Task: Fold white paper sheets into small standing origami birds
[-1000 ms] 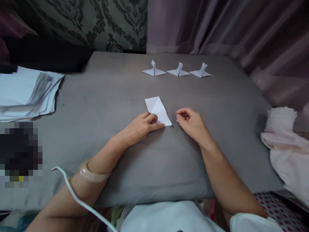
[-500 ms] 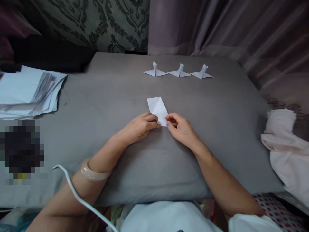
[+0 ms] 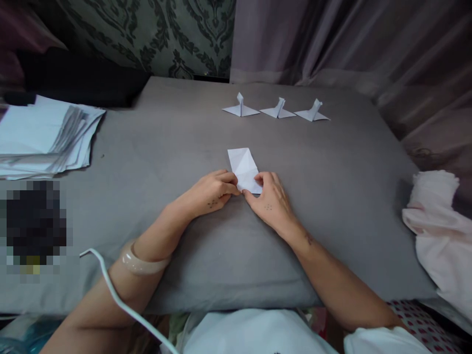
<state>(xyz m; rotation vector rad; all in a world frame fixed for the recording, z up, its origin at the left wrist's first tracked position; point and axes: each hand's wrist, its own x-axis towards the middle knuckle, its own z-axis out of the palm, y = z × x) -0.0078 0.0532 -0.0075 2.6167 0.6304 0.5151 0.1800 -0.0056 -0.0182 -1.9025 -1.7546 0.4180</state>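
Folded white paper (image 3: 244,164)'s right between the hands: left hand (image 3: 216,191) pinching its near left corner, right hand (image 3: 272,202) grasping the near right. Three paper figures (image 3: 278,111) stand beyond the grip.

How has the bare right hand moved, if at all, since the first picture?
Yes: the bare right hand moved left, judged against the middle folded white paper figure.
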